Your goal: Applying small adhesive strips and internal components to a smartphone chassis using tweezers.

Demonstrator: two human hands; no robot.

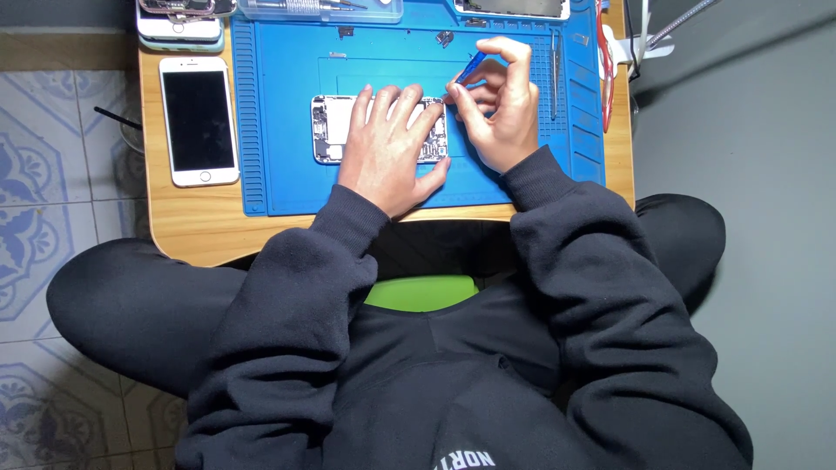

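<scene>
Clothing: dark hooded sweatshirt and dark trousers fill the lower view; a green seat shows between the knees.
Left hand: lies flat, fingers spread, pressing on the opened phone; it grasps nothing.
Opened phone: screenless silver body with its inner parts bared, lying lengthwise at the middle of the blue mat, mostly covered by the left hand.
Right hand: fingers pinched narrowly around a blue tool, just right of the opened phone.
Blue tool: slim, tilted, its lower tip at the phone's right end.
Blue mat: ribbed work mat covering most of the wooden table.
White phone: whole, dark screen up, on the bare wood left of the mat.
Tweezers: on the mat's right side, near the right hand.
Floor: patterned tiles at left.
</scene>
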